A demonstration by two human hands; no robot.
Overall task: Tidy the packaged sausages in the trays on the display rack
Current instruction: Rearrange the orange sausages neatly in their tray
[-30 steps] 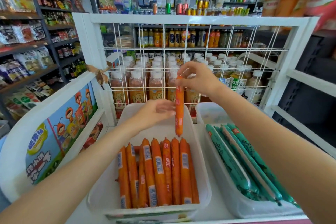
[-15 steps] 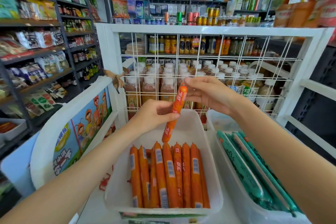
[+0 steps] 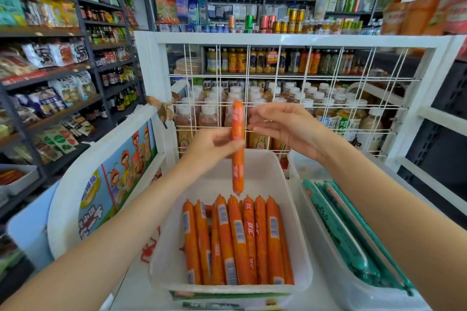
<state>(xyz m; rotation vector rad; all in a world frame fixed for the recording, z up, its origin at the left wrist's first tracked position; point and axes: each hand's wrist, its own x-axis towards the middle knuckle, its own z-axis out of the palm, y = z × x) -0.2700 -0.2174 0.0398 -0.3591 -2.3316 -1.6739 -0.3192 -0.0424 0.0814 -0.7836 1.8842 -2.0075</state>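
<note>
My left hand [image 3: 214, 146] grips an orange packaged sausage [image 3: 237, 169] around its middle and holds it upright above the white tray [image 3: 265, 166]. Several orange sausages [image 3: 235, 242] lie side by side in the near half of that tray. My right hand [image 3: 283, 126] hovers just to the right of the held sausage's upper end, fingers relaxed and apart from it. A second clear tray [image 3: 326, 255] on the right holds several long green packaged sausages [image 3: 353, 232].
A white wire grid panel [image 3: 290, 98] rises behind the trays, with bottled drinks beyond it. The rack's white curved side [image 3: 83, 177] with a cartoon picture stands to the left. Dark store shelves [image 3: 50, 73] with snacks fill the left side.
The sausage passed from my right hand to my left; my right hand let go and opened. The sausage went from tilted to upright, and the view shifted.
</note>
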